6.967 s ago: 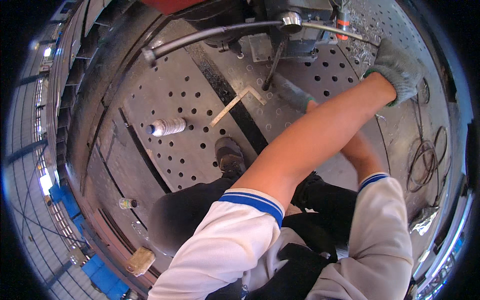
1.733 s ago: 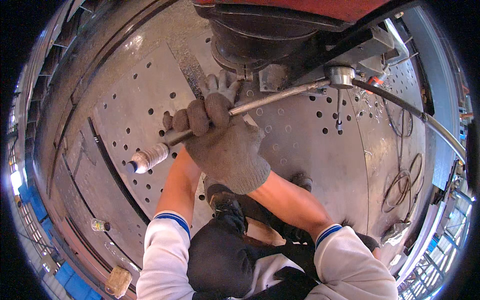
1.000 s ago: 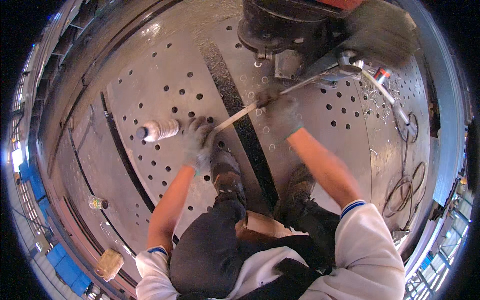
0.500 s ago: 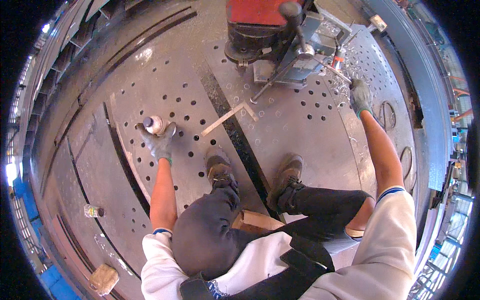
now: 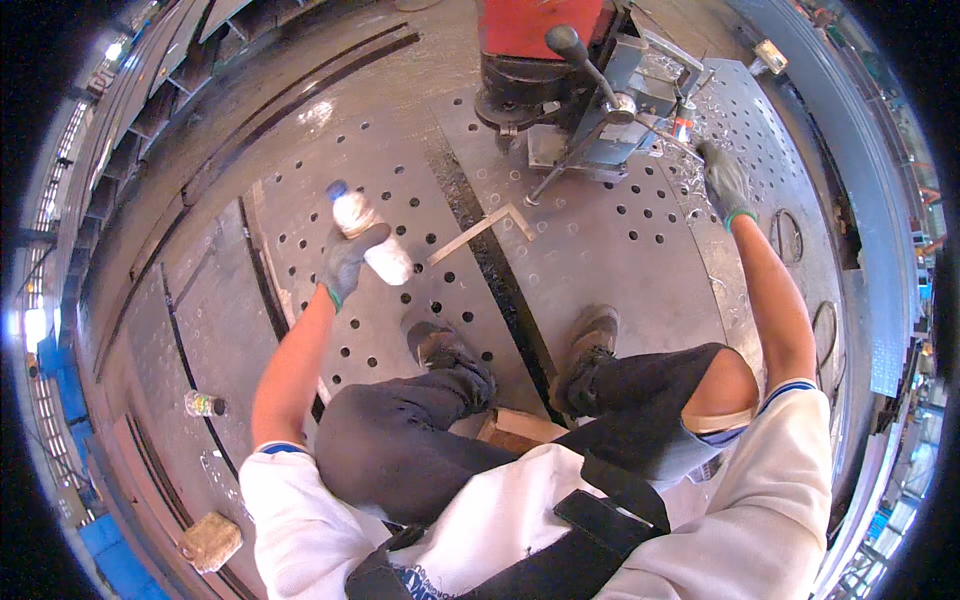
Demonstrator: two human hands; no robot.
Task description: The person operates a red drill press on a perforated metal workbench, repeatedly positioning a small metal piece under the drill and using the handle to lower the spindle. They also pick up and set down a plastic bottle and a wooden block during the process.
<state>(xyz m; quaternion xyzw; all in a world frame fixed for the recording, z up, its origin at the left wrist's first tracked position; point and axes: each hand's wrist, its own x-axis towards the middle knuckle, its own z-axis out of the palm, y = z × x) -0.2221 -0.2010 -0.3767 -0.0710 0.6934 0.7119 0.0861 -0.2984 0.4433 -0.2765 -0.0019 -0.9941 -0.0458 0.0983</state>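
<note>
While in left hand (image 5: 347,262), bottle (image 5: 368,238) cap up-left

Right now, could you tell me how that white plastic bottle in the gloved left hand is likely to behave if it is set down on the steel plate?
The white bottle, gripped by the gloved left hand, looks round-bodied, so laid on its side it would probably roll on the perforated plate. Being thin plastic, it is likely light and may dent under a squeeze. Stood upright, it could tip easily.

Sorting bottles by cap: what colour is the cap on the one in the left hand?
Blue, on the bottle in the left hand, in the head view.
</note>
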